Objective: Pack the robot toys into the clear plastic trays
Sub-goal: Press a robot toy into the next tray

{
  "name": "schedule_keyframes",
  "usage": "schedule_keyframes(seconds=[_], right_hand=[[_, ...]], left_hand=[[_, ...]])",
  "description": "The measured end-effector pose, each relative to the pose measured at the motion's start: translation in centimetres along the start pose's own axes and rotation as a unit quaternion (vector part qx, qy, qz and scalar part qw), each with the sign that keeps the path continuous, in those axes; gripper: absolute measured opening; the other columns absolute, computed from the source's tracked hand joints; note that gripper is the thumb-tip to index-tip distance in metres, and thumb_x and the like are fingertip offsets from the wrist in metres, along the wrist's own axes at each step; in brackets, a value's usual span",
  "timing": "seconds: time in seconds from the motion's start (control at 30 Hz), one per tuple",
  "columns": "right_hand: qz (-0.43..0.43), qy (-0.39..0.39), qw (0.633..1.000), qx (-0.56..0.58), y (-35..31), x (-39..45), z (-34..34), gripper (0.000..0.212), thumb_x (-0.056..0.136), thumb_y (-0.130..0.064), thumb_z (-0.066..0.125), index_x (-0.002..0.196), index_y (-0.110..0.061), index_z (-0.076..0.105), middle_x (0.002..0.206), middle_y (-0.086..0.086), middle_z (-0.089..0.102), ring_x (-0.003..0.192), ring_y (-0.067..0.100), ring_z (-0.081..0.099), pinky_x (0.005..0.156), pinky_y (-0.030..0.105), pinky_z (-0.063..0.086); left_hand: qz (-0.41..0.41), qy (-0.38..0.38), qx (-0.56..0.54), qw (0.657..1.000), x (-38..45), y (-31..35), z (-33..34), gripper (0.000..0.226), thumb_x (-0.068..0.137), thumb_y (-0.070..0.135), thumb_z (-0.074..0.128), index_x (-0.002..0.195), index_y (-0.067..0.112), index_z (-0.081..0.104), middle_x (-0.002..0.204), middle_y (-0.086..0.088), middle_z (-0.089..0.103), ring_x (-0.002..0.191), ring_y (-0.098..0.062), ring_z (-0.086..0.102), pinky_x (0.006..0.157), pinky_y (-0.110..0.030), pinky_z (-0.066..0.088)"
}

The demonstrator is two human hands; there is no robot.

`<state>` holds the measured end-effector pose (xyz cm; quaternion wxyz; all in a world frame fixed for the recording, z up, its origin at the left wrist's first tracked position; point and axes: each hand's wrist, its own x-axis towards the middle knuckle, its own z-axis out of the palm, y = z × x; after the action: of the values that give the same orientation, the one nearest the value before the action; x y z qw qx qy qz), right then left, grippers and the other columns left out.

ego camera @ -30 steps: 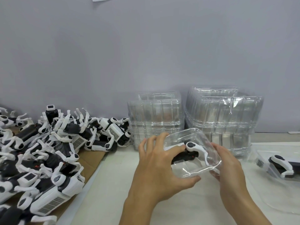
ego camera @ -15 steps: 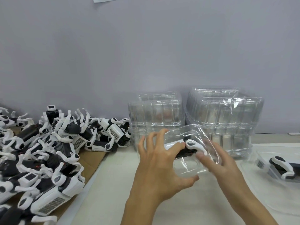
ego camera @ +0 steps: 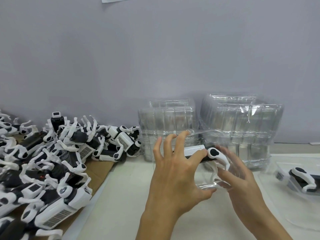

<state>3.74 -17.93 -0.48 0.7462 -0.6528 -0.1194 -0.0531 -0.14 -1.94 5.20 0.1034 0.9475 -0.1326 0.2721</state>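
Since a second ago, tilted further toward the wall and lifted slightly: clear tray at centre frame, above the white table; right hand now blurred, fingers curled onto the tray's near right wall instead of cupping its far side; left hand still gripping the tray's left end, fingers spread, thumb under the lower rim; inside, black-and-white robot toy, lying lengthwise, white leg bent downward; heaped loose toys at left; stacked empty trays behind.
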Motion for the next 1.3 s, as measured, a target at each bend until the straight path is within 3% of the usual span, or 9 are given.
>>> schedule_keyframes(seconds=[0.07, 0.37, 0.53, 0.8, 0.87, 1.0, 1.1, 1.2, 1.3], right_hand=[[-0.014, 0.000, 1.000, 0.004, 0.1, 0.0, -0.1, 0.063, 0.074, -0.018, 0.059, 0.132, -0.042, 0.058, 0.125, -0.009, 0.067, 0.108, 0.040, 0.057, 0.098, 0.058, 0.046], [-0.017, 0.008, 0.999, 0.038, 0.2, 0.1, -0.1, 0.057, 0.081, -0.008, 0.064, 0.128, -0.039, 0.062, 0.129, -0.005, 0.066, 0.118, 0.029, 0.062, 0.100, 0.061, 0.044], [-0.036, 0.076, 0.996, 0.003, -0.2, 0.0, 0.1, 0.061, 0.087, 0.005, 0.061, 0.118, -0.047, 0.066, 0.113, -0.016, 0.072, 0.092, 0.016, 0.069, 0.082, 0.036, 0.050], [-0.051, 0.095, 0.994, -0.014, -0.7, -0.1, 0.4, 0.060, 0.087, 0.002, 0.065, 0.110, -0.054, 0.067, 0.106, -0.022, 0.072, 0.084, 0.007, 0.068, 0.080, 0.035, 0.050], [-0.059, 0.081, 0.995, -0.010, -0.8, -0.2, 0.4, 0.054, 0.088, -0.003, 0.068, 0.113, -0.050, 0.067, 0.108, -0.021, 0.072, 0.088, 0.005, 0.068, 0.083, 0.037, 0.050], [-0.053, 0.033, 0.996, 0.061, -1.4, -0.2, -0.4, 0.038, 0.088, -0.040, 0.069, 0.126, -0.039, 0.066, 0.127, -0.012, 0.066, 0.099, 0.006, 0.067, 0.087, 0.037, 0.050], [-0.045, 0.049, 0.988, 0.138, -2.0, 0.0, -1.4, 0.048, 0.087, -0.055, 0.053, 0.126, -0.032, 0.067, 0.127, -0.005, 0.065, 0.094, 0.016, 0.066, 0.081, 0.030, 0.054], [-0.029, 0.071, 0.988, 0.132, -1.9, 0.1, -1.3, 0.037, 0.089, -0.045, 0.051, 0.115, -0.029, 0.073, 0.124, 0.004, 0.067, 0.091, 0.020, 0.067, 0.082, 0.037, 0.047], [-0.023, 0.050, 0.998, 0.040, -1.7, -0.1, 0.1, 0.032, 0.084, -0.044, 0.056, 0.108, -0.034, 0.075, 0.115, -0.002, 0.071, 0.096, 0.023, 0.069, 0.082, 0.039, 0.047]], left_hand=[[0.007, 0.018, 0.007, 1.000, 0.1, 0.2, 0.0, 0.068, 0.058, 0.069, 0.073, 0.119, 0.042, 0.059, 0.149, -0.006, 0.038, 0.138, -0.035, 0.034, 0.116, -0.053, 0.007], [0.002, 0.022, 0.005, 1.000, 0.1, 0.1, 0.0, 0.064, 0.063, 0.073, 0.059, 0.119, 0.042, 0.059, 0.149, -0.005, 0.038, 0.139, -0.034, 0.034, 0.116, -0.051, 0.005], [-0.004, 0.014, -0.005, 1.000, 0.1, -0.1, 0.3, 0.069, 0.058, 0.069, 0.074, 0.120, 0.043, 0.058, 0.151, -0.004, 0.034, 0.141, -0.033, 0.027, 0.118, -0.049, 0.001], [0.003, 0.033, -0.013, 0.999, 0.1, -0.1, 0.6, 0.070, 0.058, 0.068, 0.074, 0.120, 0.045, 0.051, 0.150, -0.004, 0.034, 0.141, -0.033, 0.028, 0.118, -0.049, 0.003], [0.005, 0.037, -0.021, 0.999, 0.1, -0.2, 0.7, 0.069, 0.058, 0.068, 0.073, 0.119, 0.048, 0.048, 0.150, -0.002, 0.033, 0.141, -0.032, 0.027, 0.118, -0.047, 0.002], [-0.045, 0.034, -0.114, 0.992, -0.4, -1.2, 0.6, 0.071, 0.056, 0.073, 0.068, 0.123, 0.053, 0.051, 0.150, 0.013, 0.023, 0.142, -0.015, 0.013, 0.119, -0.040, 0.007], [-0.104, 0.042, -0.244, 0.963, -0.5, -2.1, 0.4, 0.065, 0.049, 0.076, 0.069, 0.111, 0.062, 0.054, 0.144, 0.027, 0.024, 0.140, -0.001, 0.015, 0.118, -0.034, 0.017], [-0.144, 0.086, -0.378, 0.910, -0.4, -2.7, -0.2, 0.061, 0.048, 0.069, 0.076, 0.107, 0.056, 0.062, 0.140, 0.022, 0.041, 0.138, 0.001, 0.033, 0.113, -0.029, 0.029], [-0.141, 0.079, -0.502, 0.849, -0.2, -2.7, -0.3, 0.061, 0.061, 0.058, 0.075, 0.118, 0.037, 0.065, 0.133, 0.008, 0.060, 0.130, -0.013, 0.051, 0.112, -0.042, 0.036]])
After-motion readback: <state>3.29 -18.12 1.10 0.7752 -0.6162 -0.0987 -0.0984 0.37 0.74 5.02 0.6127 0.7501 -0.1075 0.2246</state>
